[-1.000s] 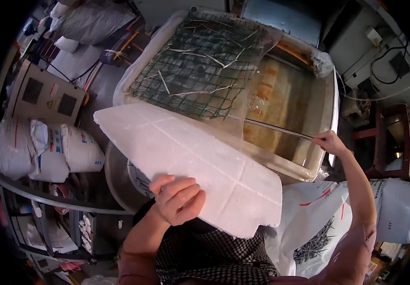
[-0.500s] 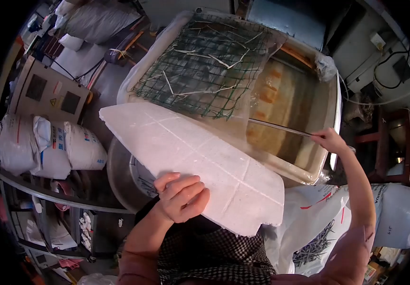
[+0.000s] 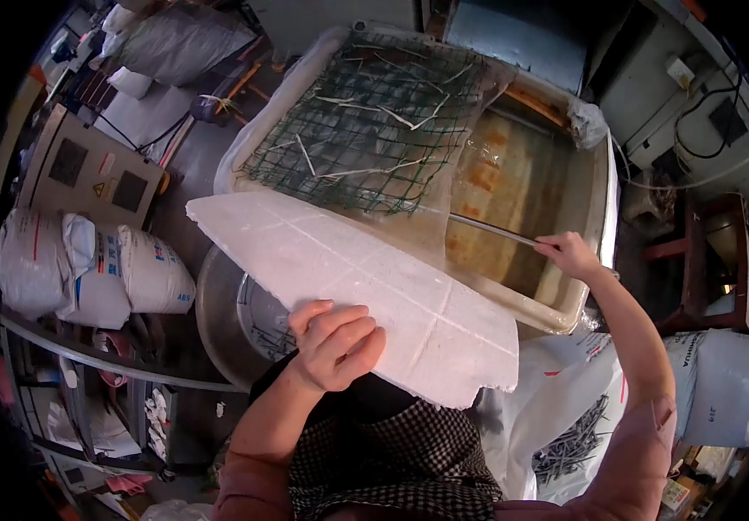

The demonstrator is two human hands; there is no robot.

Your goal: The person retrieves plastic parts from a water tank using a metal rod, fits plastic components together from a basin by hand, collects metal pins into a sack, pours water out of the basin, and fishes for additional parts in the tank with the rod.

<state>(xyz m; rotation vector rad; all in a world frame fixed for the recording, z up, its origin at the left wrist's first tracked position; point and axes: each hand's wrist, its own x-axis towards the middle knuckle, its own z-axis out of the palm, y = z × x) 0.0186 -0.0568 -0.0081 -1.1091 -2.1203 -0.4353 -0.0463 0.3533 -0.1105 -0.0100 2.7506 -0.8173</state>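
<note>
— Where is the white board held?
— By its near edge, in the left hand; a metal rod is gripped by the right hand, well apart.

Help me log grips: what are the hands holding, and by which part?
The left hand holds the white foam board by its near edge; the right hand holds the metal rod by its right-hand end.
</note>
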